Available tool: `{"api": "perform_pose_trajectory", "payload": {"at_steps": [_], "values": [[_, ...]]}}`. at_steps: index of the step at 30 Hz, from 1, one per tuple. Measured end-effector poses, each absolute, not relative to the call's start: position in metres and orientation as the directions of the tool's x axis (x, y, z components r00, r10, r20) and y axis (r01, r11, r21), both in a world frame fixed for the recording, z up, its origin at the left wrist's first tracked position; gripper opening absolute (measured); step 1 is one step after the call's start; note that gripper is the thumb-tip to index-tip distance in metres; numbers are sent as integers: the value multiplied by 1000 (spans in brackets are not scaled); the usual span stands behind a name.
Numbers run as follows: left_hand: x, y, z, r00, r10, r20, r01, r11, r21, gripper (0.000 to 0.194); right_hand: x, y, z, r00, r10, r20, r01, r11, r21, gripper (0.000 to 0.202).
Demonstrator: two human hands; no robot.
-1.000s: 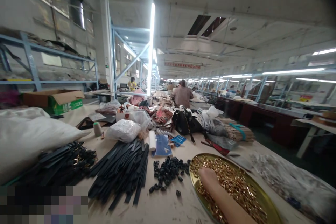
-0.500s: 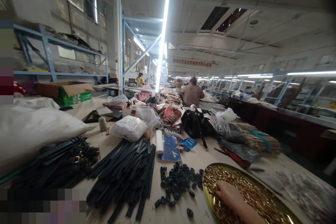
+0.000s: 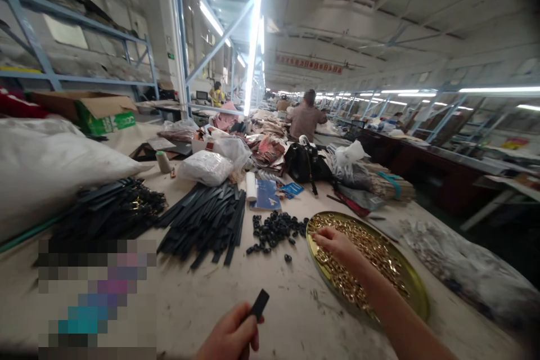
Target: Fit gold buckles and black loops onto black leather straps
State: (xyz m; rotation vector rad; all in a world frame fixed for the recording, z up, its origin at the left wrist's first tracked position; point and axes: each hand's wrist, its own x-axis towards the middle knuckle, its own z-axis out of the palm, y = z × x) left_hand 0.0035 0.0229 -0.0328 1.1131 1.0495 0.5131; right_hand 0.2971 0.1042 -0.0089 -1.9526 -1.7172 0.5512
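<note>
My left hand point(image 3: 236, 331) is closed around a short black strap point(image 3: 260, 304), whose end sticks out past the thumb above the table. My right hand point(image 3: 335, 242) reaches over a gold oval tray point(image 3: 418, 304) full of small gold metal clasps point(image 3: 373, 256). Its fingertips are pinched together down at the clasps near the tray's left side; what is between them is too small to make out. Left of the tray lies a loose heap of small black loops point(image 3: 278, 228). Beyond my left hand, a pile of black straps point(image 3: 206, 219) is spread on the table.
Another pile of black straps with gold fittings point(image 3: 109, 208) lies by a big white sack point(image 3: 54, 157). Farther back are a blue booklet point(image 3: 266, 194), a black bag point(image 3: 307, 163) and a thread cone point(image 3: 162, 162). Clear plastic bags point(image 3: 468, 264) lie right of the tray. A person point(image 3: 307, 118) is in the background.
The view has tilted down, so the table items sit higher in it. My left hand with the black strap has come into sight. My right hand stays over the clasps.
</note>
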Motion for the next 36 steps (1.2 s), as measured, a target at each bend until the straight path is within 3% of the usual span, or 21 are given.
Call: {"api": "perform_pose_trajectory", "payload": {"at_steps": [2, 3, 4, 6, 7, 14, 20, 26, 29, 31, 34, 36], "values": [[11, 16, -20, 429, 850, -306, 98, 292, 951, 27, 264, 74, -4, 42, 998, -37, 617, -55, -785, 24], [14, 13, -11, 424, 869, -255, 74, 247, 966, 25, 247, 58, -3, -16, 998, -64, 367, -54, -929, 23], [15, 10, -3, 417, 882, -218, 67, 209, 976, 24, 231, 43, -3, -73, 993, -91, 131, -81, -988, 22], [15, 5, 10, 397, 905, -153, 64, 139, 988, 24, 204, 16, -4, -167, 977, -132, -233, -169, -958, 21], [13, 4, 13, 387, 913, -131, 72, 112, 991, 25, 193, 5, -6, -192, 970, -149, -299, -203, -933, 21], [6, -2, -5, 413, 902, -124, 231, 28, 972, 20, 163, -19, -26, -185, 976, -120, -140, -147, -979, 29], [7, 8, -13, 343, 935, -88, 227, 8, 974, 16, 161, -15, -31, -273, 926, -262, -272, -336, -902, 31], [9, 25, -13, 329, 907, -262, -9, 280, 960, 21, 158, 6, -50, -117, 988, -99, -70, -108, -992, 29], [11, 33, -17, 468, 781, -413, -221, 556, 801, 21, 160, 16, -54, -91, 996, -8, 23, -6, -1000, 37], [12, 37, -22, 573, 669, -474, -299, 709, 639, 20, 160, 21, -55, -121, 992, 18, -6, 18, -1000, 29], [15, 40, -30, 601, 615, -510, -332, 773, 541, 20, 158, 27, -56, -101, 995, 23, -64, 17, -998, 16], [18, 39, -34, 547, 663, -511, -299, 725, 620, 24, 156, 29, -58, -31, 999, 12, -58, 10, -998, 14]]}}
